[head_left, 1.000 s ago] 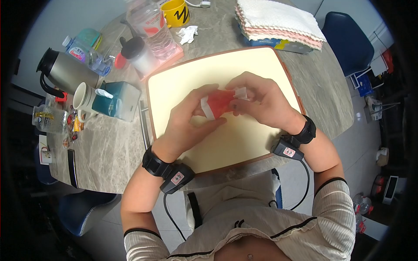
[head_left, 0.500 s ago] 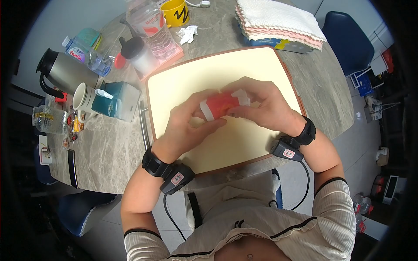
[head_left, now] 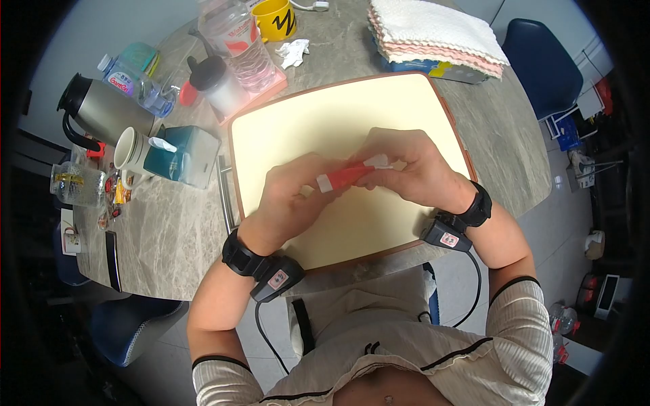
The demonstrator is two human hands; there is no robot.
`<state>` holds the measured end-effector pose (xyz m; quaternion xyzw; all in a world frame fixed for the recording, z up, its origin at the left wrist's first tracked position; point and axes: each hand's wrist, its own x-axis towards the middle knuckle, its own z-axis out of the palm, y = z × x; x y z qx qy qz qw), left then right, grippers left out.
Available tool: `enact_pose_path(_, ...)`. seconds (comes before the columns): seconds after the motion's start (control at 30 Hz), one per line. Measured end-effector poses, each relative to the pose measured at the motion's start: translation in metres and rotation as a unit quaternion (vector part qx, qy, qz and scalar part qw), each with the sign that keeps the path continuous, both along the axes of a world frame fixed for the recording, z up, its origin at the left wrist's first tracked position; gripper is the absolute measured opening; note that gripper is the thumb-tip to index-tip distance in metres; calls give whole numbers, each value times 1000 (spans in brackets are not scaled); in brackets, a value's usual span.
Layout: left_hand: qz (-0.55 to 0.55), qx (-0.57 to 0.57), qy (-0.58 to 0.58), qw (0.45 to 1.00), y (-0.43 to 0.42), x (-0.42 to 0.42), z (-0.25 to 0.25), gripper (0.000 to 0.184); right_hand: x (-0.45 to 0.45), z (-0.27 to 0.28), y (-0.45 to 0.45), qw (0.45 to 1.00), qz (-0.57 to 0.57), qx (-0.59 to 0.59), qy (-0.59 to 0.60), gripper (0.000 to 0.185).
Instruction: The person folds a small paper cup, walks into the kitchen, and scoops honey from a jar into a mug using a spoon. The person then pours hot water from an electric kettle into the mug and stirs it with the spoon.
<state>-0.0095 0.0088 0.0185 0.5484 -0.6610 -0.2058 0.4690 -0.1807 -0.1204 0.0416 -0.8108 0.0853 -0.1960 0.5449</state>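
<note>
Between my two hands, above the board, is a small red packet with white ends (head_left: 347,177); its exact kind I cannot make out. My left hand (head_left: 292,195) has its fingers and thumb closed on the packet's left part. The packet's right end sits in the pinch of my right hand (head_left: 412,166), thumb below and fingers above. Fingers hide some of the packet, which now shows a narrow side. Under both hands lies a cream board with a brown rim (head_left: 325,240).
To the left stand a tissue box (head_left: 196,159), a striped mug (head_left: 126,150), a steel jug (head_left: 112,111) and a lidded cup (head_left: 220,88). Farther back are a large water bottle (head_left: 240,51) and a yellow mug (head_left: 276,20). Folded towels (head_left: 433,30) lie at the back right.
The packet has turned in my hands, from its broad red face to a narrower side. My left fingers have curled in closer around it. Everything on the table stays where it was.
</note>
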Motion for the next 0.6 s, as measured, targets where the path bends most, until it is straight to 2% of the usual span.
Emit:
enact_pose_path(0.13, 11, -25, 43, 999, -3, 0, -5, 32, -2, 4, -2, 998, -13, -33, 43, 31)
enact_pose_path(0.23, 0, -87, 12, 996, -8, 4, -3, 27, 1, 1, 0, 996, -38, -79, 8, 41)
enact_pose_path(0.33, -1, 30, 155, 987, -1, 3, -2, 24, 3, 0, 2, 994, -56, -89, -16, 49)
enact_pose_path(0.43, -3, 114, 222, 968, 1, 2, 3, 26, 3, 2, 1, 988, -61, -136, -43, 51)
enact_pose_path(0.53, -9, 120, 237, 964, 1, 3, 2, 26, 4, -6, -3, 985, -34, -158, -56, 52)
enact_pose_path(0.6, -6, 80, 236, 968, -1, -2, 2, 33, 3, -5, -3, 988, -31, -152, -28, 51)
